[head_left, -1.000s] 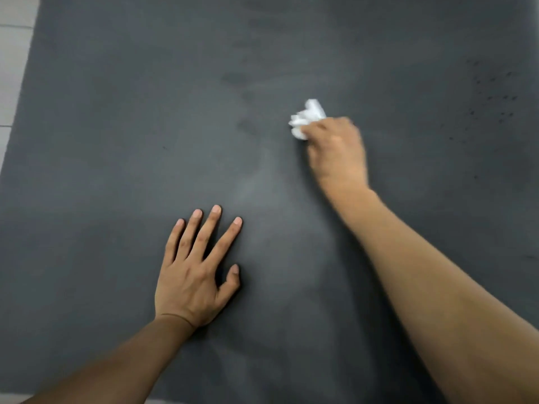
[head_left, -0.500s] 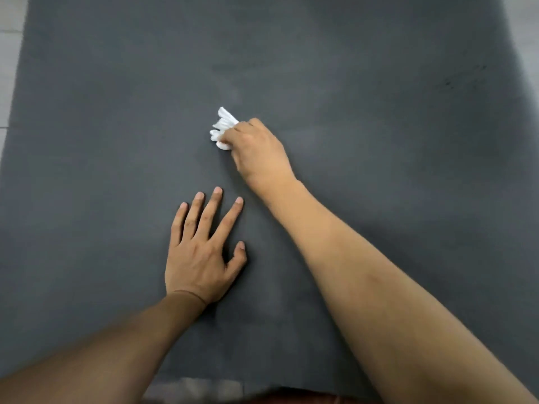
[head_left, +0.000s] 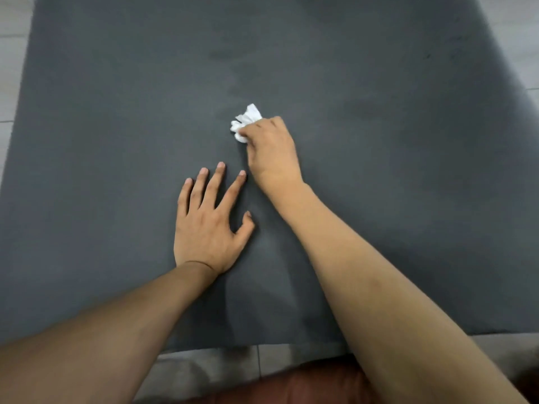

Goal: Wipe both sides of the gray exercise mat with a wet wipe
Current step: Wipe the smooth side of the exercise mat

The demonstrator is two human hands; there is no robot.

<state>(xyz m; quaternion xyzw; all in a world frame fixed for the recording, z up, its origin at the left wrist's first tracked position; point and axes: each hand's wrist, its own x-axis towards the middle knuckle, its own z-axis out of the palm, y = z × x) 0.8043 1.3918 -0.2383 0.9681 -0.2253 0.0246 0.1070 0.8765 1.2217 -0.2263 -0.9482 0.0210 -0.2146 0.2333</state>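
Beneath you is a pale tiled floor [head_left: 522,39], its light grey square tiles parted by thin grout lines. Lying flat on it is the dark gray foam exercise mat [head_left: 116,141]. You can see floor strips beyond the mat's left and right edges, and a shadowed band of tiles just past its near edge. On the mat, your left hand [head_left: 208,228] rests flat near the middle, and darker damp streaks show toward its far end.

left hand [head_left: 208,228]: bare, no rings | right hand [head_left: 272,150]: bare | forearms: sleeveless, uncovered
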